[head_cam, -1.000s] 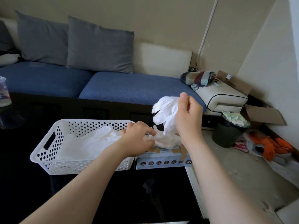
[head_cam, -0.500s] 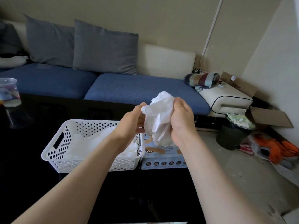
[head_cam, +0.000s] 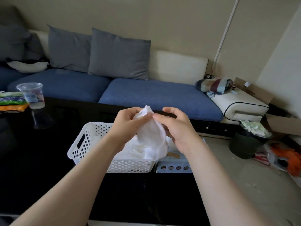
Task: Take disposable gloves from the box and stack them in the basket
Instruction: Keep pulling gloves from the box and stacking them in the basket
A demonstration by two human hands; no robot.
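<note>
You've shifted the glove (head_cam: 151, 136) over the basket (head_cam: 78, 144) near the right edge of the table (head_cam: 48, 168); left grip (head_cam: 128, 126) and right grip (head_cam: 177, 129) pinch it.

Blue sofa (head_cam: 156, 95), grey cushions (head_cam: 118, 53) — beige wall (head_cam: 162, 22), dim light.

No word or number can be read with certainty. The box (head_cam: 173, 168) shows on its near face a row of small round dark signs, but what stands inside them is too small to tell. The clear cup (head_cam: 33, 97) at the far left carries a coloured print, which is blurred. The packets (head_cam: 11, 101) just left of the cup have green, blue and orange printing, and no letters can be made out on them. The carton (head_cam: 254, 90) at the far right bears a small white label (head_cam: 246, 84), too small to read.
</note>
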